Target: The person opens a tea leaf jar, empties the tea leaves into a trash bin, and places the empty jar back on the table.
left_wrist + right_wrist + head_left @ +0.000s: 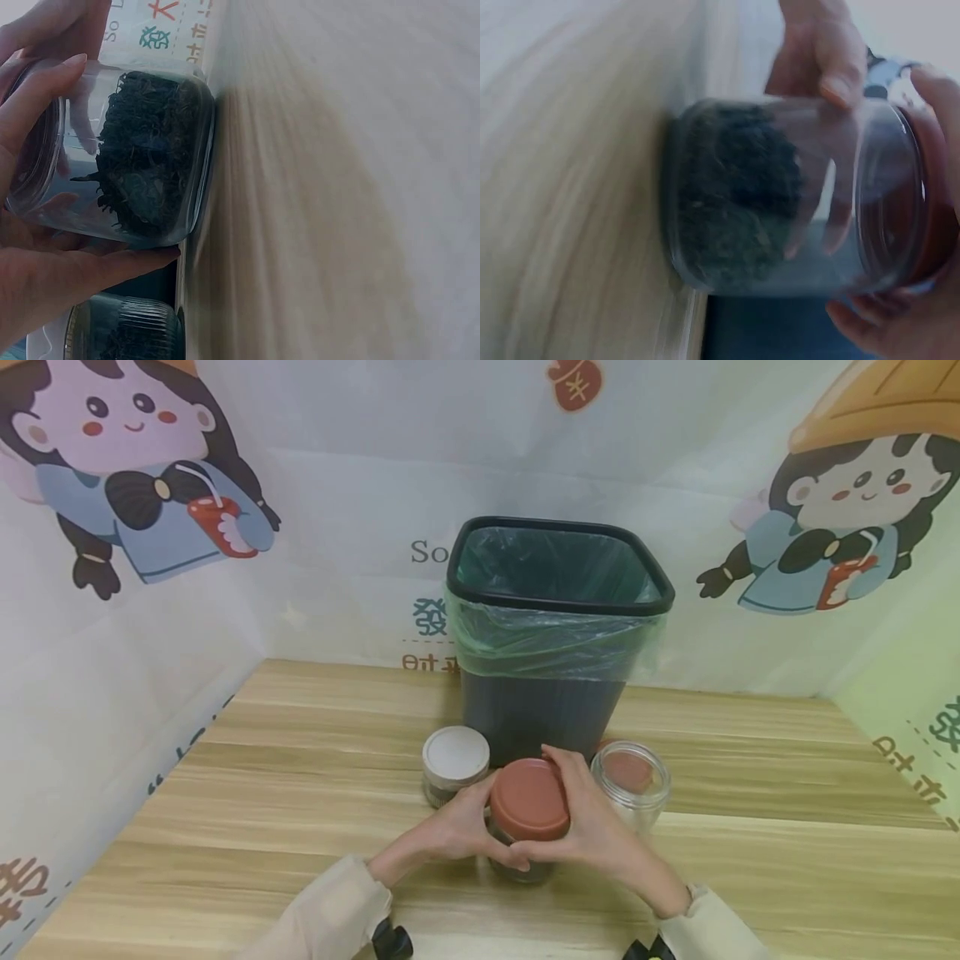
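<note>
Both hands are on a clear jar [150, 157] with a reddish-brown lid [531, 797]. Dark, dried leaves, like loose tea, fill its lower part. My left hand [459, 827] grips the jar's body from the left. From the other side, my right hand [600, 831] curls its fingers and thumb round the lid. The jar's base is at the tabletop in the wrist views. Left of it stands a white-lidded jar [456, 758] with ribbed glass and dark contents. To the right is a lidless clear jar [637, 806], with a reddish-brown round shape inside its mouth.
Behind the jars stands a dark bin [540, 710] with a black rim and a green plastic liner. The wooden tabletop [315, 777] meets a printed cloth backdrop [360, 485] at the back and sides.
</note>
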